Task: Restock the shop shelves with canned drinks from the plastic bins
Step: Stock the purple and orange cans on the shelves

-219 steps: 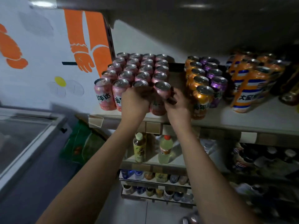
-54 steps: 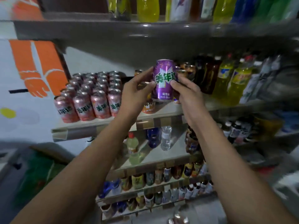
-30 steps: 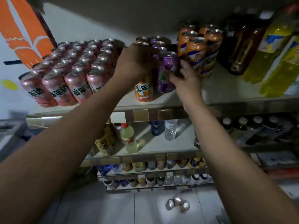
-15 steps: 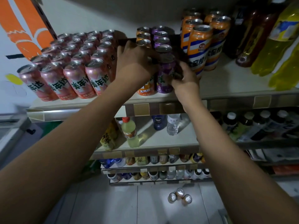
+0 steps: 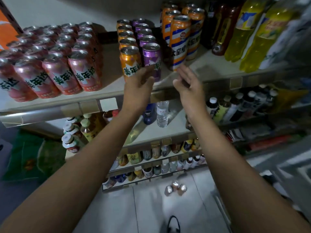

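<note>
A purple can [image 5: 152, 56] stands at the front of a purple row on the upper shelf [image 5: 107, 96], beside an orange can [image 5: 130, 62] that heads its own row. My left hand [image 5: 138, 89] hovers just in front of these two cans, fingers spread and holding nothing. My right hand [image 5: 188, 83] is open too, a little to the right of the purple can and apart from it. A block of pink cans [image 5: 55, 54] fills the shelf's left part. Three loose cans [image 5: 175, 188] stand on the floor below.
Tall orange-and-blue cans [image 5: 180, 36] and yellow drink bottles [image 5: 252, 34] stand to the right on the same shelf. Lower shelves hold bottles [image 5: 162, 113] and small drinks. The tiled floor [image 5: 151, 212] lies below, with a green bag [image 5: 32, 155] at the left.
Both hands held the purple can at the shelf front half a second ago. They have let go and drawn back toward me, and the can stands on the shelf.
</note>
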Tool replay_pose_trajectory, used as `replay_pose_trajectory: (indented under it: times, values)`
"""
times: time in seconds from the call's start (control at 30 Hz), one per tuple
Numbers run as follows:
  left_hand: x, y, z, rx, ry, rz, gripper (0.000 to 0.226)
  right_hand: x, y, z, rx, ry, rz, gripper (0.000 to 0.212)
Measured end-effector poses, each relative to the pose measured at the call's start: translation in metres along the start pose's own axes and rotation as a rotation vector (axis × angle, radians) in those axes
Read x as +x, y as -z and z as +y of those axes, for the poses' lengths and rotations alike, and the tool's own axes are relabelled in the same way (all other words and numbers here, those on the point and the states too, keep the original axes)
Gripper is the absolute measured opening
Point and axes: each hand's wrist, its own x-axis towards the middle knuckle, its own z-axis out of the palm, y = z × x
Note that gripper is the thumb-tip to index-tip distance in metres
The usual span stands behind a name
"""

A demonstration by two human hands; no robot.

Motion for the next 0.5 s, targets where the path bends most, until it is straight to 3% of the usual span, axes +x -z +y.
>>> replay_pose_trajectory:
  times: [0.2, 0.5]
  values:
    - [-0.057, -0.028, -0.053, -0.055, 0.067, -0.183, 0.04, -0.072, 0.017, 0.055, -0.072, -0.071, 0.065, 0.053]
    - [-0.175, -0.087, -0.231, -0.064, 0.23, -0.342, 0.039, -0.196, 0.04, 0.241, -0.055, -0.347, 0.221, 0.054]
